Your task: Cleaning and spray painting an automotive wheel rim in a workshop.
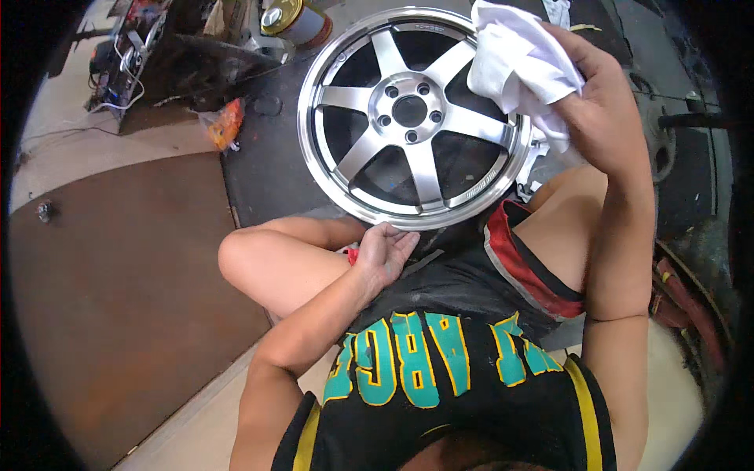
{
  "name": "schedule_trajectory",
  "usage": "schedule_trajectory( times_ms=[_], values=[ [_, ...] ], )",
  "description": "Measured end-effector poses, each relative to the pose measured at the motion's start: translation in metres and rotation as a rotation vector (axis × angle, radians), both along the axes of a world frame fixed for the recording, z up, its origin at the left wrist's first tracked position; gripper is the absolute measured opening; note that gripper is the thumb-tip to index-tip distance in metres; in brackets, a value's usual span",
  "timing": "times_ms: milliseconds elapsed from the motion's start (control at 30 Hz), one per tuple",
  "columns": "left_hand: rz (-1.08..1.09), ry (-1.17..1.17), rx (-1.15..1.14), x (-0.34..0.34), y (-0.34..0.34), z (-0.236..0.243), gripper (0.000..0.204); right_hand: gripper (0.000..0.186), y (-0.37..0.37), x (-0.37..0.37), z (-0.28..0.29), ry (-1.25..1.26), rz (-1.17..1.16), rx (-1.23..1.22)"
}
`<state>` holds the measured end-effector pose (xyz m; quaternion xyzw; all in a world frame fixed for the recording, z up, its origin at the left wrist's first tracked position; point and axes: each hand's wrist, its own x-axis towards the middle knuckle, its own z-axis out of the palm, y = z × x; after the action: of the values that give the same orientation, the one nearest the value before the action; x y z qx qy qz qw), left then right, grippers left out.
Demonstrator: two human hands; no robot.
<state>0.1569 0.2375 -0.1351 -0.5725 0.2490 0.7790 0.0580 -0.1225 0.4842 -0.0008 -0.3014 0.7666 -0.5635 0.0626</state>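
A silver six-spoke wheel rim (426, 173), with a five-hole hub, lies on a dark surface in front of me. My left hand (385, 255) is palm up at the rim's near edge, fingertips apparently touching it, fingers loosely extended. My right hand (597, 118) grips a bunched white cloth (518, 63) over the upper right part of the rim; the cloth covers some of the spokes and outer lip there. More white material (534, 177) shows beside the rim's right edge.
A metal can (302, 23), a dark cluttered stand with a cable (126, 78) and an orange plastic bag (224, 125) are at upper left. A brown board (118, 259) is on the left. Red hoses or straps (675, 298) and dark metal gear (683, 118) are at right.
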Motion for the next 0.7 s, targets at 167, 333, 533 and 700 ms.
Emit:
schedule_trajectory(
  times_ms=[167,333,533,700],
  values=[
    [-0.04,0.222,-0.039,-0.023,-0.001,0.042,0.042,0.047,0.028,0.018,-0.007,-0.307,-0.076,-0.176],
    [-0.22,0.492,-0.068,-0.084,-0.044,0.119,0.046,0.04,0.023,-0.018,-0.003,-0.151,-0.179,-0.153],
    [-0.477,0.686,-0.458,-0.131,-0.067,0.138,0.044,0.036,0.025,-0.023,-0.01,-0.099,-0.261,-0.076],
    [-0.49,0.829,-0.524,-0.131,-0.08,0.118,0.048,0.041,0.021,-0.03,-0.013,-0.17,-0.421,0.058]
  ],
)
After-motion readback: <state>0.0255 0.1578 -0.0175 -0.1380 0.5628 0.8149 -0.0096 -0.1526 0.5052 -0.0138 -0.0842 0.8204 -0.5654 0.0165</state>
